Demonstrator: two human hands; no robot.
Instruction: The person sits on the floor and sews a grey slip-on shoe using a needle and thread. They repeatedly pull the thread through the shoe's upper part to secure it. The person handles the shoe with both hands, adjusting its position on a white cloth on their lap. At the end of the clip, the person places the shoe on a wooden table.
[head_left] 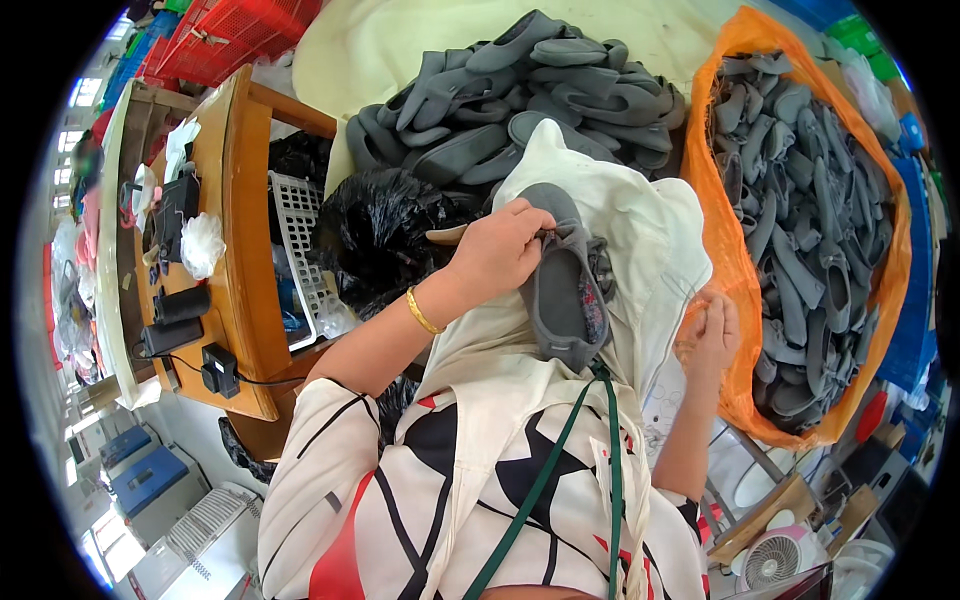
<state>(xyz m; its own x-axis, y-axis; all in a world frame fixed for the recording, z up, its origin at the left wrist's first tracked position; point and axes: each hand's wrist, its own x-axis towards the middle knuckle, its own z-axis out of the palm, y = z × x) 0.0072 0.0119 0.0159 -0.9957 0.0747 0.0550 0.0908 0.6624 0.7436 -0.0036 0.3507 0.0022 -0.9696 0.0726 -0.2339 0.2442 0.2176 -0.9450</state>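
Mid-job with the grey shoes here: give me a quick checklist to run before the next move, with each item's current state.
1. Left hand gripping the grey shoe at its opening: ok.
2. Right hand free of any shoe: ok; it touches the orange bag rim.
3. Shoe fully visible for inspection: not ok, its toe end lies against the cream cloth.
4. Orange bag open: ok.
5. Grey shoe pile stable: cannot tell.

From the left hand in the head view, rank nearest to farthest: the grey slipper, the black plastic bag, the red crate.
1. Grey slipper: held by the left hand.
2. Black plastic bag: just left of it.
3. Red crate: far upper left.
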